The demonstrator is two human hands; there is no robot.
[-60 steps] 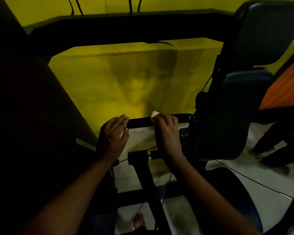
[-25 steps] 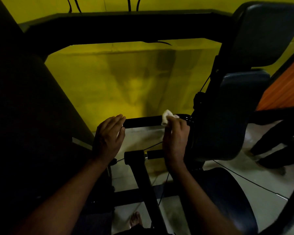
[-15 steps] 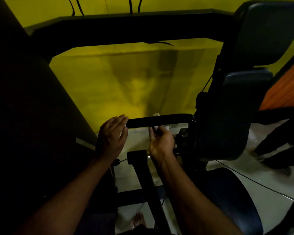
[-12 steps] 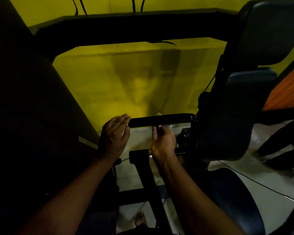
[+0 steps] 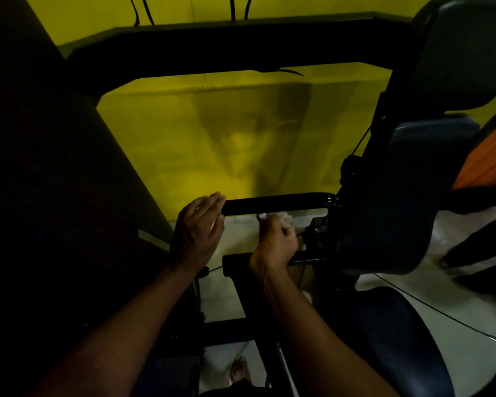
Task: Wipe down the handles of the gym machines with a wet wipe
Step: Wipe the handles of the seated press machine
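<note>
Left hand (image 5: 199, 227) rests on handle (image 5: 275, 202); right hand (image 5: 275, 243) seemingly pinches wipe (image 5: 282, 216).

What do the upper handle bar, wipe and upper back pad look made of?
The upper handle bar is black: its straight part looks matte, perhaps a rubber sleeve, while the bend at its right end shines like painted metal. The wipe, held in the right hand, is white, crumpled, thin cloth or paper. The upper back pad is dark bluish, smooth, faintly shiny, likely vinyl over padding.
</note>
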